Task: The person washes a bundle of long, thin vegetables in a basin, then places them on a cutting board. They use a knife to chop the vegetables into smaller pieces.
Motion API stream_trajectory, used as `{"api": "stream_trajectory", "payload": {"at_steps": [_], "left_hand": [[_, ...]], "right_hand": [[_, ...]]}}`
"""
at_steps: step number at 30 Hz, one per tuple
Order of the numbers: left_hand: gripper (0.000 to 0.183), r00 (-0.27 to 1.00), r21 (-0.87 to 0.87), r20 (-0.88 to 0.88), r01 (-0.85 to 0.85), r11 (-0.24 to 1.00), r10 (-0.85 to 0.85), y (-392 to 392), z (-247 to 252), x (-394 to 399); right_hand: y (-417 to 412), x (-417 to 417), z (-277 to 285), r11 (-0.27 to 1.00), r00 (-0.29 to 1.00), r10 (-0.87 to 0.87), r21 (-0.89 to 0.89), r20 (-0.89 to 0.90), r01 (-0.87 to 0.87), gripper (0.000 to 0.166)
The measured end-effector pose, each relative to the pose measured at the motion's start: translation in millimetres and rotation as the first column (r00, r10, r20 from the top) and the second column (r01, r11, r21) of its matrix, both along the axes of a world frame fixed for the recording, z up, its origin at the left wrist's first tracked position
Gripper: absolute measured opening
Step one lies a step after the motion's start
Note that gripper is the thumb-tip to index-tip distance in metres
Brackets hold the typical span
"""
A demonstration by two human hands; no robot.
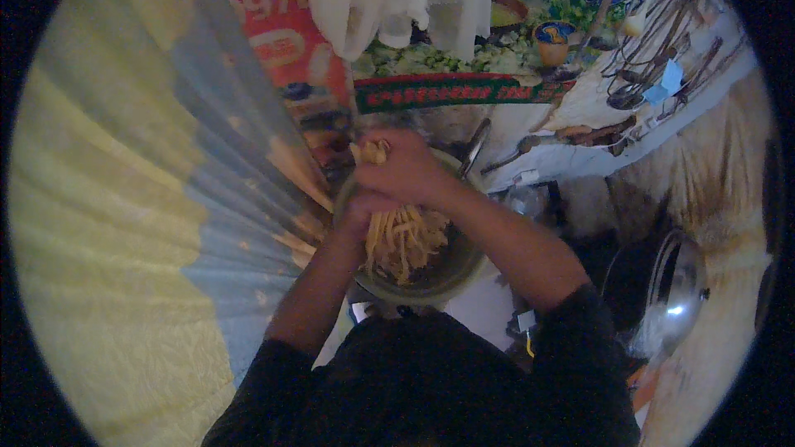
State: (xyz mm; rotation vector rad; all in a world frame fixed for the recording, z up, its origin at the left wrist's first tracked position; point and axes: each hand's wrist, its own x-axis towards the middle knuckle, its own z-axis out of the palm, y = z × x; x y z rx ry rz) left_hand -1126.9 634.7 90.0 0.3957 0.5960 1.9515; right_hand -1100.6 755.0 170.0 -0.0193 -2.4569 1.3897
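Both my hands meet over a round bowl or basin point(463, 282), at its far left side. My right hand point(400, 164) is closed around a bundle of pale yellow strands point(407, 245), which look like noodles or cut vegetable strips. Some of the bundle sticks out above its fingers, and the rest hangs down over the bowl. Just below it my left hand point(371, 208) grips the same bundle, its fingers largely hidden by the right hand. A metal utensil handle point(475, 148) leans at the bowl's far right rim.
A yellow and blue curtain point(205, 198) hangs close on the left. Utensils point(652, 68) hang at the upper right, above a ledge point(559, 149). A shiny metal lid or pan point(680, 292) stands at the right. White plastic bags point(404, 0) hang beyond the bowl.
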Motion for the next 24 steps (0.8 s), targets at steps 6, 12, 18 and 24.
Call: {"api": "stream_trajectory", "payload": {"at_steps": [6, 12, 18, 24], "left_hand": [[0.051, 0.981, 0.032, 0.027, -0.195, 0.98, 0.194, 4, 4, 5], [0.051, 0.94, 0.05, 0.113, -0.328, 0.943, 0.321, -10, 29, -16], [0.047, 0.858, -0.06, -0.017, -0.514, 0.856, 0.514, 6, 47, -12], [0.043, 0.853, -0.092, 0.134, -0.495, 0.864, 0.504, 14, 30, -4]], "right_hand": [[12, -19, 11, 0.977, 0.96, 0.2, 0.031, 0.198, -0.21, 0.046], [13, 11, 8, 0.974, 0.975, 0.191, -0.143, 0.118, -0.174, 0.123], [3, 27, -32, 0.936, 0.967, 0.242, -0.245, -0.074, -0.253, 0.135], [14, 46, -28, 0.955, 0.941, 0.236, -0.235, 0.241, -0.18, 0.129]]}}
